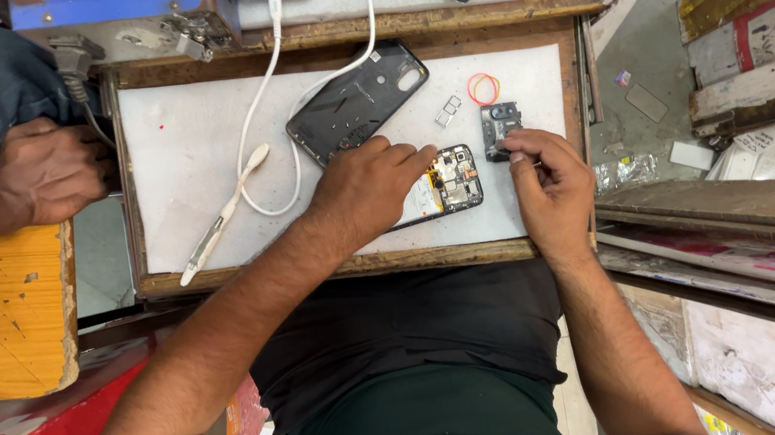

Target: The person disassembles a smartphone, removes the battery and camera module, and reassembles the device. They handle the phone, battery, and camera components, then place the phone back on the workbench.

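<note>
My left hand (369, 190) presses flat on the opened phone (448, 184), at the mat's (190, 175) five o'clock. My right hand (550, 190) pinches a small black cover piece (500, 124) at its two o'clock. Light, stiff, fragile boards, I judge: grip edges only.

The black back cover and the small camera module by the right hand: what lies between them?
A small silver tray and rubber bands, on the white mat, head view.

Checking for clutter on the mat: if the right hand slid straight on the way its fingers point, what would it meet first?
The right hand points up and slightly left, fingertips already at the small dark phone part. Beyond that, probably the orange rubber band, though depth is unclear.
</note>
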